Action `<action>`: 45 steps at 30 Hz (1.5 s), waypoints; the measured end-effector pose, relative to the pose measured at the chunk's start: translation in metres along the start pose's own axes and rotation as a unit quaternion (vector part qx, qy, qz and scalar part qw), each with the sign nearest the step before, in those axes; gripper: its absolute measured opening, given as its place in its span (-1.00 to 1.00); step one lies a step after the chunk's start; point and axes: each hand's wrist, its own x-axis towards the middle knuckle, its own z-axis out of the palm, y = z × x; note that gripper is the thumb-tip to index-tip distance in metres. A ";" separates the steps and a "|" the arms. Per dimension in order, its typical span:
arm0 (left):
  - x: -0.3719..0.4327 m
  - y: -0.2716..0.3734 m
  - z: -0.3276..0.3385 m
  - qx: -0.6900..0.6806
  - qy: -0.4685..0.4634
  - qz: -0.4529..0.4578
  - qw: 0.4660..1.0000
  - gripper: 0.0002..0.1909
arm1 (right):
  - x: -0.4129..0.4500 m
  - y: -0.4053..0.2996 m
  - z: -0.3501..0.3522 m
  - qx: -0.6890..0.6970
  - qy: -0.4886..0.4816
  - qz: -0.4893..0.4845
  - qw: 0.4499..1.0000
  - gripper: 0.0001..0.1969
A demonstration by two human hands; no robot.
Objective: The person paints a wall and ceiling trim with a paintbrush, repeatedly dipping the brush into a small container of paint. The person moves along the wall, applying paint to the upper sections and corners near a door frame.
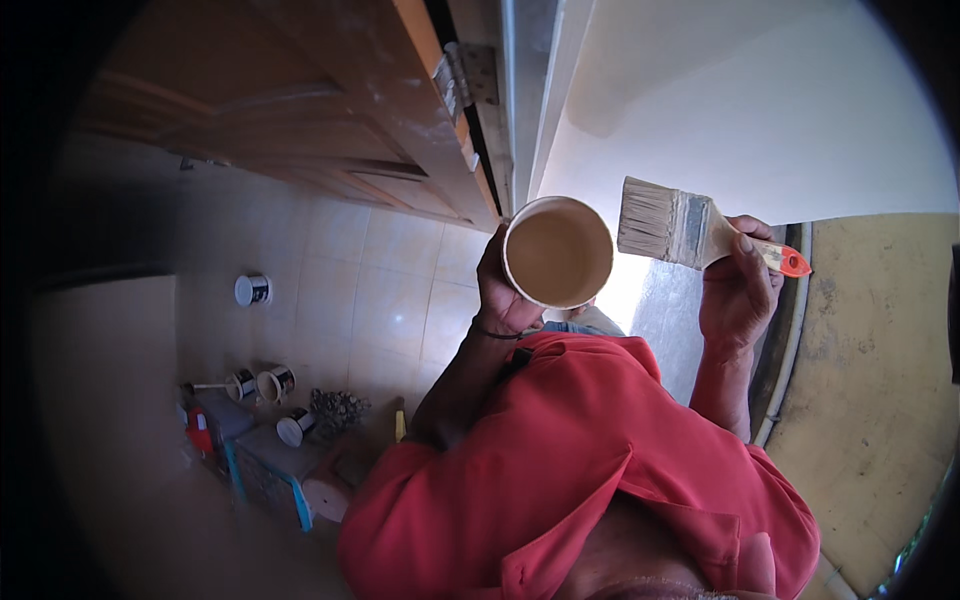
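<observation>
My left hand (504,289) grips a round paint container (559,251) from its side, with the open top facing me. Brownish paint or a paint-stained inside shows in it; the level is hard to tell. In my right hand (742,292) is a wide flat paintbrush (675,225), held by its wooden handle with the red end past my fingers. The bristles point left towards the container and stay apart from its rim. They look coated with pale paint.
A brown panelled wooden door (360,112) stands at upper left, its metal hinge (469,75) beside the frame. A white wall (750,112) rises at upper right. Several paint pots, including one tub (253,289), rest at left on or near the tiled floor (390,300) and a grey-blue stand (277,457).
</observation>
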 end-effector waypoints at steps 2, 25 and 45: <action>-0.006 0.001 -0.005 0.050 0.025 0.029 0.998 -0.32 | 0.002 0.003 0.005 -0.022 -0.023 -0.035 0.999 -0.80; -0.121 -0.041 0.012 0.088 0.037 0.378 0.921 -0.40 | 0.018 0.060 0.081 -0.362 -0.465 -0.197 0.784 -0.83; -0.116 -0.116 0.013 0.207 0.166 0.497 0.826 -0.50 | 0.038 0.101 0.059 -0.341 -0.588 -0.043 0.732 -0.83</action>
